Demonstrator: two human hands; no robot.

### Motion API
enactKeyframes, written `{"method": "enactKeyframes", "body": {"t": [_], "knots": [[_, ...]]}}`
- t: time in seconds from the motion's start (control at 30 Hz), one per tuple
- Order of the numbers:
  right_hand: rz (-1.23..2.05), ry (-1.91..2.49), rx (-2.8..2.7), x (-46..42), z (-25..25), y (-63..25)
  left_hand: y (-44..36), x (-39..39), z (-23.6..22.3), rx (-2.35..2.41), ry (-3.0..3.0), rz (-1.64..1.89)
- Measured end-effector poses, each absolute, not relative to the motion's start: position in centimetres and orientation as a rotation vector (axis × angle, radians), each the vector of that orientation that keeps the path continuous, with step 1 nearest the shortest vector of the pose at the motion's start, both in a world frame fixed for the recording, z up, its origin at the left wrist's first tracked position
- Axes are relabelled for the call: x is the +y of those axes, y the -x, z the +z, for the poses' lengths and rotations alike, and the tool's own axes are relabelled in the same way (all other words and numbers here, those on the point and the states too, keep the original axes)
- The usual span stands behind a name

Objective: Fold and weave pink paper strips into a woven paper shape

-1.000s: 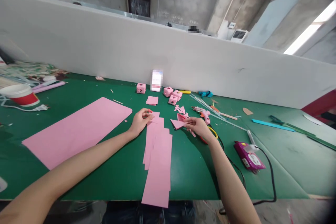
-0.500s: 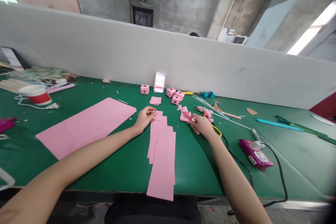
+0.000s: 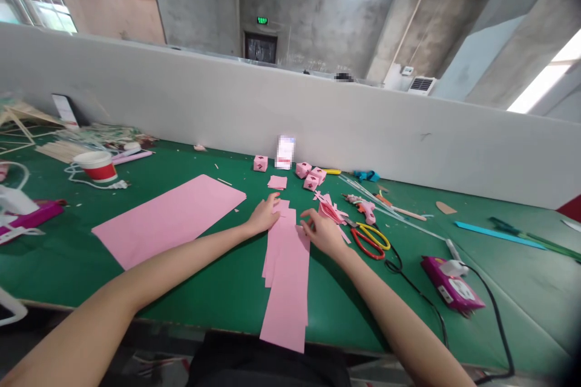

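Long pink paper strips (image 3: 287,290) lie in an overlapping fan in front of me, reaching over the table's near edge. At their far end is my left hand (image 3: 263,216), thumb and index finger apart over a small paper piece; I cannot tell whether they touch it. My right hand (image 3: 323,234) is at the strips' upper right edge, its bent fingers apart with nothing visible between them. Just beyond it lies a pile of small pink cut pieces (image 3: 330,210). Red-and-yellow-handled scissors (image 3: 370,242) rest beside that pile.
A large pink sheet (image 3: 172,217) lies left. Several pink paper cubes (image 3: 311,181) and small pink squares (image 3: 277,182) stand near a propped phone (image 3: 284,154). A glue gun (image 3: 363,205), a purple power block (image 3: 451,284) with a black cable, and a paper cup (image 3: 97,167) are around.
My right hand has moved left from the small pieces to the strips, uncovering the scissors. My left hand's thumb and index finger have spread apart. The camera view has tilted up and shifted left.
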State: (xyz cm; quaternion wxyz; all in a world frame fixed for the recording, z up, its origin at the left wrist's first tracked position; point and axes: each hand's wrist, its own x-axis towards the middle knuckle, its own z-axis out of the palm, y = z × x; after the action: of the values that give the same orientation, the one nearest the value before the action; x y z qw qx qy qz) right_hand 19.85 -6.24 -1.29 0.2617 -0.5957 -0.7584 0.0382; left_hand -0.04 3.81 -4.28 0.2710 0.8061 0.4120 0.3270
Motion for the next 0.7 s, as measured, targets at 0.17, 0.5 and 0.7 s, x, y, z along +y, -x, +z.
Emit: {"method": "enactKeyframes", "body": {"t": [0.17,0.5,0.7], "knots": [[0.128,1.514,-2.074,-5.2,-2.0,-18.3,-0.5,4.7,-3.7,1.004,-2.383,0.861],[0.166,1.482,-2.1,-5.0,-2.9,-18.7,-1.0,5.8,-4.2,1.054,-2.417,0.924],[0.12,1.495,-2.15,-5.3,-2.8,-18.5,-1.4,6.8,0.2,0.865,-2.523,1.124]]}}
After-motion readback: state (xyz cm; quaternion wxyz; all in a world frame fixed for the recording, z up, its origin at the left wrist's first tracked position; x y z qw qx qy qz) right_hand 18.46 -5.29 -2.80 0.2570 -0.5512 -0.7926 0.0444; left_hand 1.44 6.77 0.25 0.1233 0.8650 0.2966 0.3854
